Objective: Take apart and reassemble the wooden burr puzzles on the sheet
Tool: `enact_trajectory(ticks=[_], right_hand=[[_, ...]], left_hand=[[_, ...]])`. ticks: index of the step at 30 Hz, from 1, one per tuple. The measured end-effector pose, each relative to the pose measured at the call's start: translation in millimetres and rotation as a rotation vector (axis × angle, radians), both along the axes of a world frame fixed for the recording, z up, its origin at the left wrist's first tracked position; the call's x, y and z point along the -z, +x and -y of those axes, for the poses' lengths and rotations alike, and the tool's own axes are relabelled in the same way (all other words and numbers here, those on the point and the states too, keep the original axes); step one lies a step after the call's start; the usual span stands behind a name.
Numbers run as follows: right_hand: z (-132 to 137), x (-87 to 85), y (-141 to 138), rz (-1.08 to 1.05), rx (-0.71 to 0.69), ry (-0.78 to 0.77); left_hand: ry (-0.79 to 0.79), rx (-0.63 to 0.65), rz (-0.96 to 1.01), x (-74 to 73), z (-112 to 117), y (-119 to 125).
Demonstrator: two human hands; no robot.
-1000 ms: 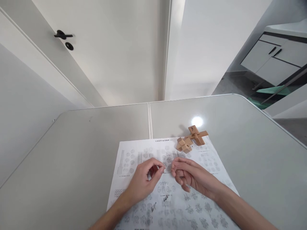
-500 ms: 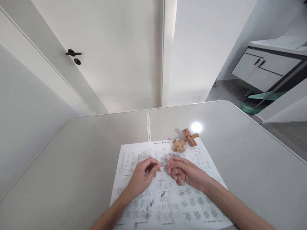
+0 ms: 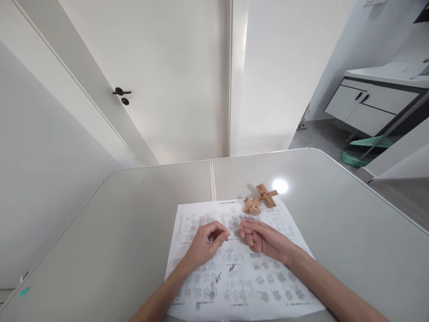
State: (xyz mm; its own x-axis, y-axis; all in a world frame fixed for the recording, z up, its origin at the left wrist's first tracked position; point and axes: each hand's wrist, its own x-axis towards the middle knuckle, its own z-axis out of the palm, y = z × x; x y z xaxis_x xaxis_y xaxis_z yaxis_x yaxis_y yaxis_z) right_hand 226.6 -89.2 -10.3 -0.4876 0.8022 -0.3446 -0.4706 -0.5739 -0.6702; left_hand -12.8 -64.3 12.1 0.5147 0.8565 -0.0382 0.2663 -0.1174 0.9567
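My left hand [image 3: 208,243] rests over the left-middle of a large printed sheet [image 3: 234,286]. Its fingers curl round to the thumb, leaving a hollow, and no object shows in it. Across a small gap, my right hand [image 3: 263,239] lies on the sheet with fingers loosely curled in; I see nothing held there. Just beyond the right hand, at the sheet's top edge, sits a compact wooden burr puzzle [image 3: 252,206]. Behind it to the right is a cross-shaped wooden puzzle [image 3: 267,197] with a dark mark on one arm. Neither hand touches them.
The grey table [image 3: 134,232] has a seam [image 3: 212,179] running away from me and a bright light reflection at right. A white door [image 3: 181,89] with a black handle [image 3: 121,91] stands beyond. A white cabinet [image 3: 368,103] is at far right.
The view has shifted a little, so the table and sheet appear slightly lower and to the right. My right fingers have curled in a bit more. The wooden puzzles stay in place.
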Motion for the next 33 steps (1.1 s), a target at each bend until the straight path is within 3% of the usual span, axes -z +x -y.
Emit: enact_trajectory(ticks=[3, 6, 12, 25, 33], right_hand=[[0, 0.2, 1, -0.020, 0.004, -0.017], [-1, -0.1, 2, -0.039, -0.011, -0.047], [-5, 2.7, 11, -0.033, -0.089, -0.016], [-15, 22.5, 59, 0.005, -0.150, -0.026], [-19, 29.3, 64, 0.055, 0.010, -0.141]], left_hand=[[-0.081, -0.018, 0.123, -3.4, 1, -4], [-0.196, -0.105, 0.336, -4.5, -3, -11], [-0.301, -0.268, 0.569, -1.8, -21, -27], [-0.781, -0.365, 1.007, -1.5, -40, -43], [-0.861, -0.436, 1.083, 2.6, -48, -42]])
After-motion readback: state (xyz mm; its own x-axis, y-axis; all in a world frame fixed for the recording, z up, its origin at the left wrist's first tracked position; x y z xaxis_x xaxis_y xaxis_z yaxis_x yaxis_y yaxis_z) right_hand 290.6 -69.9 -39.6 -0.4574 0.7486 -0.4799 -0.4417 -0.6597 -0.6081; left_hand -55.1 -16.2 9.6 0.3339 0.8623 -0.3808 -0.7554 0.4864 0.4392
